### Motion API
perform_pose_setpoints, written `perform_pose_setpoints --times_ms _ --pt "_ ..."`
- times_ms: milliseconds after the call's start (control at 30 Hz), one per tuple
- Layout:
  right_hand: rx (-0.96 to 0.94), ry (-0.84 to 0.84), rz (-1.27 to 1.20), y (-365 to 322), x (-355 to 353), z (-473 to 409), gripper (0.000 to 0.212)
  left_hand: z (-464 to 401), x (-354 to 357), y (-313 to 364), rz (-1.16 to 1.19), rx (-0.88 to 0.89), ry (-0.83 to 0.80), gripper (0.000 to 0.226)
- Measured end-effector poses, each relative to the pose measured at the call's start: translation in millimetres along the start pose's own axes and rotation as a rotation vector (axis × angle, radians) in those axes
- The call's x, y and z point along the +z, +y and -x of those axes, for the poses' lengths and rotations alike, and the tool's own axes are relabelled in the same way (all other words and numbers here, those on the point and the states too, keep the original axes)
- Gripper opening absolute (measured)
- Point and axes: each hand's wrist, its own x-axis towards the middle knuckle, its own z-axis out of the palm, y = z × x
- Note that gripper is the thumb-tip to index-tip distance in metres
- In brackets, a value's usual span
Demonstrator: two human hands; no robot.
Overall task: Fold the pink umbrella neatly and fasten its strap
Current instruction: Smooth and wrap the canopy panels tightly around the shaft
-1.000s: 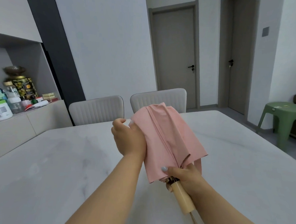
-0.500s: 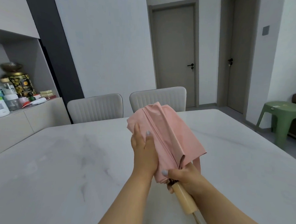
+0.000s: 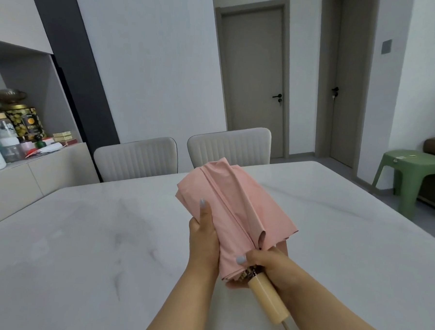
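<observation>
The pink umbrella (image 3: 236, 216) is held up over the white marble bench (image 3: 81, 246), not resting on it, handle end toward the person. The right hand (image 3: 264, 264) is clamped round the bottom of the canopy just above the wooden handle (image 3: 267, 298), thumb across the fabric. The left hand (image 3: 204, 242) cups the left side of the bundle with its thumb lying up along the cloth, so it's grasping the umbrella too.

What could go sideways, by the look of it: the panels on the right side are loose and flaring out past the bundle, with one flap curling open near the bottom. If the person wraps it like that, the folds will probably bunch and the roll comes out fat and lumpy. The strap isn't clearly visible from here, maybe it's tucked behind the right hand, so it could easily get buried under a fold and need digging out. Also, if the right hand eases its squeeze at the base, the pleats already gathered would likely spring apart.

Containers: the sideboard (image 3: 47, 171) on the left carries a cluster of bottles and jars (image 3: 3, 141) and a dark patterned tin (image 3: 24, 122) with a gold lid; contents can't be told. A green stool (image 3: 412, 175) sits far right with a couple of tiny bits on top.
</observation>
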Motion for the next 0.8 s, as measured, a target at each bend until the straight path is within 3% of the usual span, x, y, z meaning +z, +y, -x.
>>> perform_pose_setpoints --times_ms 133,300,400,533,633,800 --pt "0.018 0.084 0.02 -4 -3 -1 0.024 2 -5 -4 0.061 0.075 -0.136 0.092" --pt "-0.049 0.103 -0.081 -7 -13 -5 0.041 5 -17 -16 0.164 0.007 -0.529 0.094" --pt "-0.101 0.046 -0.152 -8 -13 -4 0.047 6 -22 -16 0.187 -0.03 -0.679 0.092" --pt "-0.078 -0.036 -0.261 -3 -12 -5 0.071 5 -29 -16 0.142 -0.034 -0.705 0.099" --pt "-0.082 -0.069 -0.286 -1 -13 -4 0.057 8 -31 -14 0.101 -0.051 -0.717 0.098" --pt "-0.104 0.006 -0.22 0 -13 -4 0.06 7 -32 -16 0.118 -0.074 -0.738 0.087"
